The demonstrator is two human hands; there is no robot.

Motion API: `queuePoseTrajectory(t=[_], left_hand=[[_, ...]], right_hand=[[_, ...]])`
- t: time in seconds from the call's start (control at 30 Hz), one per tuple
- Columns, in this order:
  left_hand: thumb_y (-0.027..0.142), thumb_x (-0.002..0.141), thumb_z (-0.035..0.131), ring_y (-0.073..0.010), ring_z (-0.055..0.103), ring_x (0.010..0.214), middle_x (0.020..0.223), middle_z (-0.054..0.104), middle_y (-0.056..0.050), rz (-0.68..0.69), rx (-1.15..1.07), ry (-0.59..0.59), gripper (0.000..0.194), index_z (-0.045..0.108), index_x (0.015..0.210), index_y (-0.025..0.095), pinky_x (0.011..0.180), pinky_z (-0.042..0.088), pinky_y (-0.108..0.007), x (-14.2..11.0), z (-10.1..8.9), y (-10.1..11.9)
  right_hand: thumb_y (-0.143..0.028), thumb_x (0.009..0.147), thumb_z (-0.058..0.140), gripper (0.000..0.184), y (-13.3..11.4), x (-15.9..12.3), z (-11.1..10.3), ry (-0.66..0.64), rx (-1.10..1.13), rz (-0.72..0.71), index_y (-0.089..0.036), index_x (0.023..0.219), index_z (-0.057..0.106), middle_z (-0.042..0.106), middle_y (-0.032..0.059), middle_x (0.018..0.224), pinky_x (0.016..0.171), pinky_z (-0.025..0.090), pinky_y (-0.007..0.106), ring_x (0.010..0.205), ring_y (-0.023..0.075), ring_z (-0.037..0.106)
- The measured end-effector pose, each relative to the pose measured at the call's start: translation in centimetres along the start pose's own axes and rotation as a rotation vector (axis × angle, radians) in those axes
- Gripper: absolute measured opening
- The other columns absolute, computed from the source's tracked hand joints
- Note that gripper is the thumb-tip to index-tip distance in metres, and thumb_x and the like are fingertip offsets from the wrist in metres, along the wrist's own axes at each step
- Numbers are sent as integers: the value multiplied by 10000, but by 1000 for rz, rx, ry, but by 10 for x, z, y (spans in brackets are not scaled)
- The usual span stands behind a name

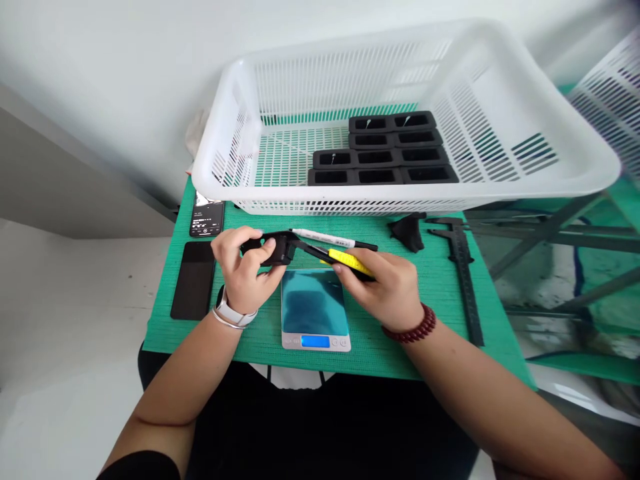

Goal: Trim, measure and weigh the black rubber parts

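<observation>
My left hand point(243, 267) is closed round a small black block point(274, 249) held above the green mat point(425, 293). My right hand point(384, 287) grips a black and yellow caliper point(345, 260), whose jaw end meets the block. A small digital scale point(315, 310) with a lit blue display lies just below both hands. A white marker pen point(325, 238) rests on the mat behind the caliper.
A large white slotted basket point(500, 180) at the back holds several black blocks point(383, 157) in rows. Two phones point(194, 279) lie at the mat's left. A loose black piece point(407, 232) and a long black caliper point(465, 273) lie at the right.
</observation>
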State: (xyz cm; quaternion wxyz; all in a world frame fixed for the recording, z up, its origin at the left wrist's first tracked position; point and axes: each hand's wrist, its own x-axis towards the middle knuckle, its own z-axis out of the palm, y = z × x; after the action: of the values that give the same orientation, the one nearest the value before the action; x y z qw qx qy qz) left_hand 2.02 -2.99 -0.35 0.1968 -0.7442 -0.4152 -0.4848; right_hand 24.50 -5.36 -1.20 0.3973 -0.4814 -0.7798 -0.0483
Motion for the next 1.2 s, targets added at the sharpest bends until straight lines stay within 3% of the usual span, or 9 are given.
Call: queuePoseTrajectory(t=[0.2,0.37,0.57,0.7,1.0,1.2], left_hand=[[295,596,826,-201,574,848,907,512,-38,-177,-75,-23,440,457,825,220,761,493,-382,1,0,1],[309,619,793,-198,580,866,909,513,-27,-268,-121,-61,437,430,844,218,776,484,-376,0,3,3],[298,630,782,-192,552,892,921,480,-26,-314,-227,-54,450,412,872,218,793,472,-369,-3,5,5],[289,632,752,-176,500,838,885,410,-10,-325,-232,-45,463,352,856,229,745,446,-350,-3,5,6],[272,609,674,-176,414,802,902,316,-22,-281,-235,14,478,278,875,239,674,382,-334,-1,1,5],[184,574,706,-172,413,794,904,323,-15,-198,-141,13,530,272,873,249,691,376,-341,0,1,0]], right_hand=[[-364,887,578,239,-2,0,-1,12,14,15,-162,801,671,661,21,589,480,412,241,478,120,568],[-387,896,559,267,-3,-3,3,-68,28,8,-157,825,675,666,25,608,488,413,239,497,123,575],[-360,885,577,233,-2,-3,5,-19,20,46,-159,812,668,646,11,575,476,391,238,476,119,557],[-377,893,573,255,-3,-2,4,-52,79,-14,-148,832,667,679,24,624,495,415,239,508,124,588],[-361,885,582,233,-4,0,-2,-65,114,15,-153,815,660,665,14,600,491,415,234,485,114,568],[-366,857,620,206,3,0,-4,-32,-30,-95,-176,800,676,651,-6,581,491,364,261,468,100,511]])
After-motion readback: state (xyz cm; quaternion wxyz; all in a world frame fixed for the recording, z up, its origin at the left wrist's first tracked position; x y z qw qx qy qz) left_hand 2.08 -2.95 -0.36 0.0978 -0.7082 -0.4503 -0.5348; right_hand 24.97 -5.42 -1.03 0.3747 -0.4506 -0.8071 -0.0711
